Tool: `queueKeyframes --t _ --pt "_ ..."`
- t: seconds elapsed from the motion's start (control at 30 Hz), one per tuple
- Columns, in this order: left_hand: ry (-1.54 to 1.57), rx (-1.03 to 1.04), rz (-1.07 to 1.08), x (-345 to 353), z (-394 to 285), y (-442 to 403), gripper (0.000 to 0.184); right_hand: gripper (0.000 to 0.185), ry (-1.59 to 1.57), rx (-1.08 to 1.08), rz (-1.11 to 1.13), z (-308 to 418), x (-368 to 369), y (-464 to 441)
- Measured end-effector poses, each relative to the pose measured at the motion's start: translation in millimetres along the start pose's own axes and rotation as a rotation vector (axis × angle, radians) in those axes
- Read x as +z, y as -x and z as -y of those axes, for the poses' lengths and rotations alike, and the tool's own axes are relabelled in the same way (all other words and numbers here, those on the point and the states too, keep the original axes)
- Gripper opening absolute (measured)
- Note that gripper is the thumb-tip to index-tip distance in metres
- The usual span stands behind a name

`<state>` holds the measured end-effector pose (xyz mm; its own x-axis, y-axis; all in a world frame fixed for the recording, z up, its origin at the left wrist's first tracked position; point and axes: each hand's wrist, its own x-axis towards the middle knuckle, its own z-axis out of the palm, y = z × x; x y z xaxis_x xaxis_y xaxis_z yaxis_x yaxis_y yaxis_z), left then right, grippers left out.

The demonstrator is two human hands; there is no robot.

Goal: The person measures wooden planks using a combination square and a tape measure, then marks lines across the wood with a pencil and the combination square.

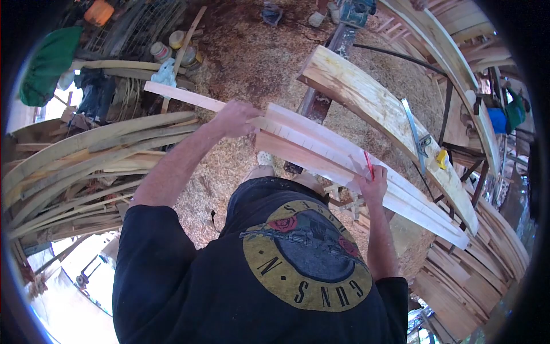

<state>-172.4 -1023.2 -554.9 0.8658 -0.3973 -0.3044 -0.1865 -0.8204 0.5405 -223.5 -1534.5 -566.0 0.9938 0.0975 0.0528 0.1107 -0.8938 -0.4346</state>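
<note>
My left hand [238, 117] is closed over a thin pale wooden strip [183, 96], which sticks out to the left past the board's end. In my right hand [373, 184] a red pencil [368, 163] is pinched, pointing up and away from me. That hand rests over the long pale board [321, 133] in front of me. Short dark pencil marks run across the wood between my hands. The far end of the board [452, 232] reaches down to the right. My palm hides part of the strip at the left.
Beyond lies a thick rough-edged plank [366, 94], carrying a metal square [413, 135] and a yellow tape measure [442, 159]. Curved timber [86, 149] is stacked at left, more boards [458, 286] at lower right. Shavings [240, 63] cover the ground. Several containers [176, 40] stand upper left.
</note>
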Motion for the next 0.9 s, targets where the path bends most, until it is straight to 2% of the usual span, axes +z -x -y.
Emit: queueKeyframes --t 0.9 --pt "-0.014 0.017 -0.031 4.3 3.8 -0.1 0.054 0.038 -0.018 0.04 -0.008 5.9 -0.6 -0.3"
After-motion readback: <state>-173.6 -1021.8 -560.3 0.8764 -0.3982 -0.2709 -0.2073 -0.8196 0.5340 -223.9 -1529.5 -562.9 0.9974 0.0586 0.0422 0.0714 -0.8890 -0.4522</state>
